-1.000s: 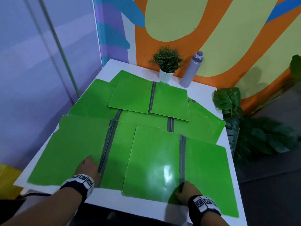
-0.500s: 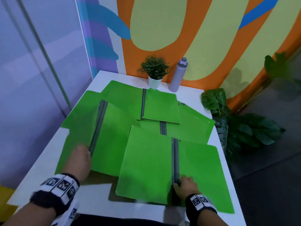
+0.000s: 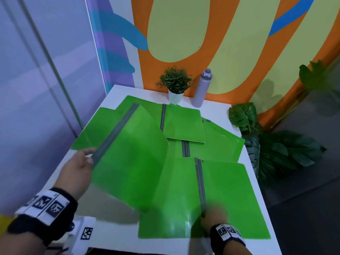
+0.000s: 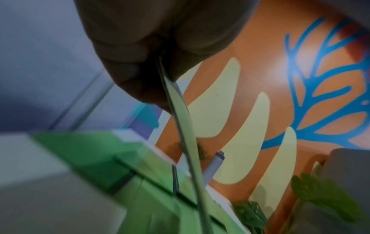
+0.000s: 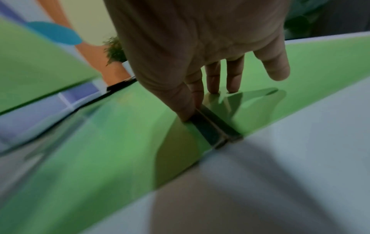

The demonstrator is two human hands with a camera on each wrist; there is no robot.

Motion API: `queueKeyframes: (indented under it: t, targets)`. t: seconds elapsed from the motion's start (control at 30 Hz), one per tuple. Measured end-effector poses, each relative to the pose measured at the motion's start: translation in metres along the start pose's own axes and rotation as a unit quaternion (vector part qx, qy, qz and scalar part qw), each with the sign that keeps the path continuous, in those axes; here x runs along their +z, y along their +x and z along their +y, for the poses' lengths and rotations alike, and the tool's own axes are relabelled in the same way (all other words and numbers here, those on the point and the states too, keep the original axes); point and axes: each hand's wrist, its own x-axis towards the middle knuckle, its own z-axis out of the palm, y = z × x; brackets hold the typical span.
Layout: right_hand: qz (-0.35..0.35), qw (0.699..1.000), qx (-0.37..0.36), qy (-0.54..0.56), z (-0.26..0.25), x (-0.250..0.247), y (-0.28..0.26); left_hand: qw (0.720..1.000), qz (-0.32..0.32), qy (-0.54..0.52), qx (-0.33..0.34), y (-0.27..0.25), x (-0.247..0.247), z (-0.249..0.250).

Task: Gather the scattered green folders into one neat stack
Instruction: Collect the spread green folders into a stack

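Several green folders with grey spines lie overlapping on the white table. My left hand grips the near end of the spine of one folder, which is folded and tilted up off the table at the left. In the left wrist view this folder shows edge-on, pinched by my left hand. My right hand pinches the spine of the nearest folder, whose left half curves upward. In the right wrist view the thumb and forefinger of my right hand hold that spine. Other folders lie flat behind.
A small potted plant and a lilac bottle stand at the table's back edge by the painted wall. Large leafy plants crowd the right side. A white tagged block hangs by my left wrist.
My left hand has lifted the left folder off the table by its spine, folding it and swinging it up and rightward. The near folder's left half has risen under my right hand.
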Motion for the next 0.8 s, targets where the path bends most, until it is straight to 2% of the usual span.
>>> queueKeyframes:
  t: [0.07, 0.13, 0.23, 0.3, 0.4, 0.47, 0.57, 0.63, 0.7, 0.8]
  targets:
    - [0.006, 1.0, 0.008, 0.017, -0.003, -0.012, -0.001, 0.998, -0.045, -0.015, -0.049, -0.004, 0.015, -0.005]
    - [0.041, 0.995, 0.002, 0.09, -0.004, -0.029, -0.001, 0.993, -0.063, -0.034, -0.095, -0.001, 0.027, -0.015]
    - [0.125, 0.971, -0.018, 0.203, -0.004, -0.058, -0.005, 0.988, -0.064, -0.055, -0.133, 0.008, 0.038, -0.031]
    - [0.184, 0.954, -0.032, 0.233, -0.005, -0.082, -0.014, 0.98, -0.107, -0.1, -0.137, 0.008, 0.044, -0.035]
    - [0.297, 0.929, -0.056, 0.214, -0.008, -0.114, -0.029, 0.939, -0.239, -0.205, -0.137, 0.002, 0.05, -0.03]
    - [0.375, 0.898, -0.104, 0.206, -0.016, -0.128, -0.04, 0.927, -0.304, -0.184, -0.123, -0.001, 0.057, -0.022]
    - [0.452, 0.849, -0.21, 0.176, -0.039, -0.137, -0.059, 0.92, -0.325, -0.179, -0.13, -0.002, 0.072, -0.017]
    - [0.44, 0.842, -0.284, 0.127, -0.057, -0.129, -0.065, 0.916, -0.302, -0.212, -0.159, -0.003, 0.085, -0.015]
    - [0.379, 0.845, -0.372, 0.07, -0.071, -0.108, -0.064, 0.914, -0.271, -0.248, -0.174, -0.003, 0.096, -0.012]
    - [0.29, 0.831, -0.476, -0.007, -0.077, -0.068, -0.06, 0.888, -0.24, -0.333, -0.206, 0.003, 0.11, -0.013]
